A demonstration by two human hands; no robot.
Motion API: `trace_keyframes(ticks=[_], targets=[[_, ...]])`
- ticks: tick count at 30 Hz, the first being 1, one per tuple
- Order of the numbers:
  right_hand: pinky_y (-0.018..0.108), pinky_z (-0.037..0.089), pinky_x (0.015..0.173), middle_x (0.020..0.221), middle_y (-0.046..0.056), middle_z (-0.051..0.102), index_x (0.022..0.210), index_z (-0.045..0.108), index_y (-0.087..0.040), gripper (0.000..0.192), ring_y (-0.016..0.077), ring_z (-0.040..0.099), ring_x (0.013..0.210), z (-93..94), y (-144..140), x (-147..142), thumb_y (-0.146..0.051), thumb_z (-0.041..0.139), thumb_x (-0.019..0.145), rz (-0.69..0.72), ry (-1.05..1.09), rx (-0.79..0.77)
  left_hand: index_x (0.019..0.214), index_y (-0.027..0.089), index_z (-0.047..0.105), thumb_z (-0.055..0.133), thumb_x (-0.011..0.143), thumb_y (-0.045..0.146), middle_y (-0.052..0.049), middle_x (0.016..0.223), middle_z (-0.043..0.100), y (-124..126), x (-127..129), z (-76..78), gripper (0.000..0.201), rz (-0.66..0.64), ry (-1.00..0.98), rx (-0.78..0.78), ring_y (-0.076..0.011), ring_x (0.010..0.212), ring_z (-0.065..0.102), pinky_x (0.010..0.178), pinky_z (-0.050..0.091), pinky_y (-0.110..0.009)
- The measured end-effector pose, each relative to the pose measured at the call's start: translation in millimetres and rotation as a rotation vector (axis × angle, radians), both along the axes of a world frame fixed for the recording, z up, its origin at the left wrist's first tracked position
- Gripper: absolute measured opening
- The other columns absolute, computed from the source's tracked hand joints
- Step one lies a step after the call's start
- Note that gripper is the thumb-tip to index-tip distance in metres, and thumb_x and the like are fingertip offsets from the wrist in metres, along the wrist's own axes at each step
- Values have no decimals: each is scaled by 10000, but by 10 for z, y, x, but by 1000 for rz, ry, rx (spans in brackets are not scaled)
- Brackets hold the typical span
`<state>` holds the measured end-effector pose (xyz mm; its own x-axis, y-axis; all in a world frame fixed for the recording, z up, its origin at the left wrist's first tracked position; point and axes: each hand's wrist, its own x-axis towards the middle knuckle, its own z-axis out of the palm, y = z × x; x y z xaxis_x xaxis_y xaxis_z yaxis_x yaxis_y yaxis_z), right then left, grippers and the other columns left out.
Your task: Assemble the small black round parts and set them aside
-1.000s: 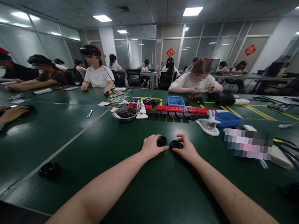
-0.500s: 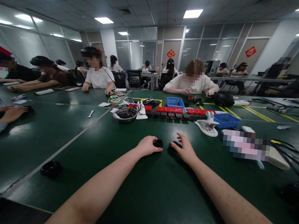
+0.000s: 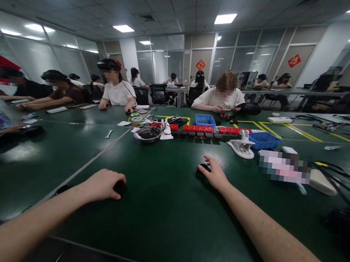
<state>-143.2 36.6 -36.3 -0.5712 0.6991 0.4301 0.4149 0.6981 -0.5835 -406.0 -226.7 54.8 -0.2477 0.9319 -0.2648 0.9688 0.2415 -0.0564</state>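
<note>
With left grip [image 3: 103, 184] clamped on dark round part [image 3: 120, 188], hold it level and low over the tabletop [image 3: 160, 197]. Under thumb of right grip [image 3: 216, 174], steady black piece [image 3: 201, 173] lightly; cannot tell whether pinched.

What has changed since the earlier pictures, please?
The left hand has moved left and toward the person, carrying a small black part; its forearm now mostly hides the black piece on the left. The right hand stays at its black component; the wrench is unmoved.
</note>
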Motion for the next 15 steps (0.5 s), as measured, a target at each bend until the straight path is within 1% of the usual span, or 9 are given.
trace_keyframes(ticks=[4,9,15], targets=[[350,380,814,989,87,498,1097,426,-170,480,200,476,942,7,-28,6,-464,437,718,4,-26,41,890,255,567,576,554,401,-8,832,613,-213,-182,14,367,12,67,-39,-215,805,540,738,339,-319],[355,365,836,993,87,498,1077,444,-172,464,207,459,972,1,-43,11,-466,434,719,6,-49,70,892,255,570,581,550,361,-11,844,613,-380,-296,5,358,17,80,-45,-210,829,530,834,266,-359],[369,342,857,1037,88,485,1110,415,-177,539,212,451,984,1,-51,16,-490,478,676,43,-116,89,882,261,577,610,504,334,-17,919,573,-534,-389,36,386,-11,56,-26,-224,901,492,823,287,-337]])
